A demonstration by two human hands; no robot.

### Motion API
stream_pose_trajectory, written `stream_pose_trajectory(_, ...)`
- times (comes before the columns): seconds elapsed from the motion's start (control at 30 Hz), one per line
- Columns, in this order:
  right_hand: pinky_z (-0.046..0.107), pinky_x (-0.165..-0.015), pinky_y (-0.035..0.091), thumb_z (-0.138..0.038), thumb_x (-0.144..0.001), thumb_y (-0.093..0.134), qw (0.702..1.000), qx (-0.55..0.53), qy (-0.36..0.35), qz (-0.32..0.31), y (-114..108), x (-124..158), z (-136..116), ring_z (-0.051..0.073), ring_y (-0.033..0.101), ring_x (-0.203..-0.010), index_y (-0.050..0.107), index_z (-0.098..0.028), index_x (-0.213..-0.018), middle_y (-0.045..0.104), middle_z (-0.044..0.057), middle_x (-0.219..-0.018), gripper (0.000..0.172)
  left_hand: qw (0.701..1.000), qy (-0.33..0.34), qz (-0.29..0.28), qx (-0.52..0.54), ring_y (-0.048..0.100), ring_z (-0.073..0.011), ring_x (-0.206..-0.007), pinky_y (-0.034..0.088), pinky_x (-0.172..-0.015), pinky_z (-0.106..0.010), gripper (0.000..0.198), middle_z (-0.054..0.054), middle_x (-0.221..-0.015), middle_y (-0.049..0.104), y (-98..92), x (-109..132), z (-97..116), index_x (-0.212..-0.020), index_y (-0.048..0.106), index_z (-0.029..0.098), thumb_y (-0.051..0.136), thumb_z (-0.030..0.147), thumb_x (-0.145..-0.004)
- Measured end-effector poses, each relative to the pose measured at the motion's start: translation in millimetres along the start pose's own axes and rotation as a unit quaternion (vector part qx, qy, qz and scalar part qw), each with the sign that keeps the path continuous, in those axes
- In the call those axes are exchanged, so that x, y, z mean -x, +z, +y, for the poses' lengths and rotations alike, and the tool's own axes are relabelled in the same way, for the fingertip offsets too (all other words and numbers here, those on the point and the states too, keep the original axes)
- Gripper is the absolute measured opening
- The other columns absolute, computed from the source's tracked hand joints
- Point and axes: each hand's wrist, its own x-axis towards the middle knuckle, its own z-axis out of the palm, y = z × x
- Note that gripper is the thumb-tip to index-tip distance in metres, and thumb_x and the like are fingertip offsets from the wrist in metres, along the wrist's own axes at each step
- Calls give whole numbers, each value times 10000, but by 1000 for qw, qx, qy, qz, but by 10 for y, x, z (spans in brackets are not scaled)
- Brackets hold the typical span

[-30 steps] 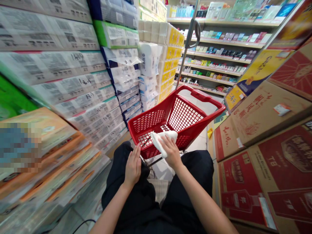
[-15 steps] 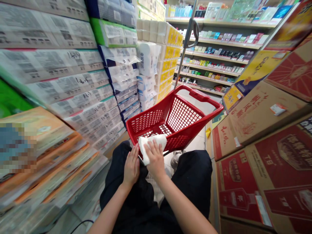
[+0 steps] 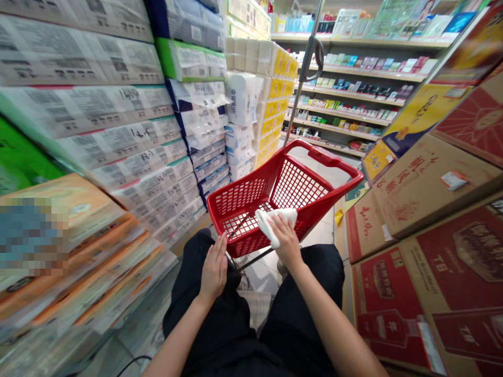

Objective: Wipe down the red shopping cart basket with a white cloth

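A red plastic shopping basket (image 3: pixel 242 191) with latticed walls stands before my knees, its long handle pointing away from me. My right hand (image 3: pixel 288 243) presses a folded white cloth (image 3: pixel 268 227) over the basket's near right rim, the fingers bent across the cloth. At the near left corner, my left hand (image 3: pixel 214 267) rests with its fingers stretched out and close together, the tips touching the rim. The underside of that hand is hidden.
Stacked tissue packs (image 3: pixel 129 125) rise on the left, with orange packs (image 3: pixel 110 251) nearer me. Red and brown cartons (image 3: pixel 393 293) line the right side. A metal pole (image 3: pixel 297 99) stands behind the basket, before shelves (image 3: pixel 353 107) of small boxes.
My right hand has slid the white cloth to the right along the basket's near rim. My left hand has stayed at the corner. The view has shifted slightly.
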Motion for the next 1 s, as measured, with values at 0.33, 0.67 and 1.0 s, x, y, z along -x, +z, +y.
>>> stream_pose_trajectory(0.33,535,-1193,189,-65,-832,460,995,-25,95,22,178,-39,-494,286,300,-1447,549,-164,-1355,514,112,-1440,540,1000,-19,5,1,239,-201,-1479,248,-1184,-472,554,-75,-1594,284,38,27,39,-1542,190,242,237,198,-992)
stream_pose_trajectory(0.67,442,-1203,207,-150,-874,508,995,-67,-52,-51,333,78,-887,222,290,-1456,480,-229,-1419,478,50,-1484,551,1000,4,-6,-17,256,-205,-1473,266,-1178,-472,549,-91,-1589,293,22,50,-44,-1539,198,232,258,195,-995)
stream_pose_trajectory(1.0,531,-1188,232,-85,-872,396,998,-15,48,39,-136,-39,418,257,325,-1442,534,-187,-1375,507,97,-1450,531,1000,-5,9,-13,250,-203,-1475,257,-1185,-457,554,-73,-1589,298,27,17,31,-1544,182,234,239,208,-994)
